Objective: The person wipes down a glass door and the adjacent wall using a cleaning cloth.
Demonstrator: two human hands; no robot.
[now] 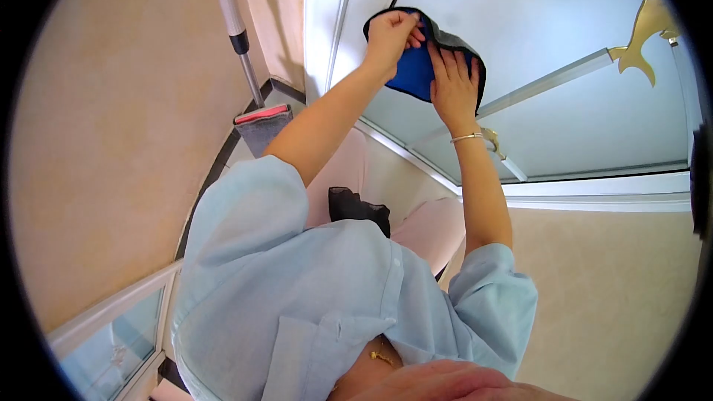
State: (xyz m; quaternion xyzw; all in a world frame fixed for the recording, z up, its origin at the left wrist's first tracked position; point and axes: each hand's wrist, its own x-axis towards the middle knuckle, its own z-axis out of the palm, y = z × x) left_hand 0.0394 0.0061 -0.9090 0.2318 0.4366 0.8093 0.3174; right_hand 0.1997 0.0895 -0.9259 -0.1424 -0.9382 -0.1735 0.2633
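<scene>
A blue and grey cloth (413,73) with a black edge is up against the glass door panel, its blue side facing me and its upper right part folded to show grey. My left hand (394,38) is closed at the cloth's upper left, thumb and fingers pinched near its top edge. Flat on the right part of the cloth lies my right hand (454,87), its fingers stretched out and a little apart. A bracelet circles my right wrist.
A mop (264,122) with a grey head and pink strip leans at the left wall (126,119). The glass door (549,30) has a metal bar and a gold fish-shaped fitting (645,28). Another glazed frame (111,341) is at the lower left.
</scene>
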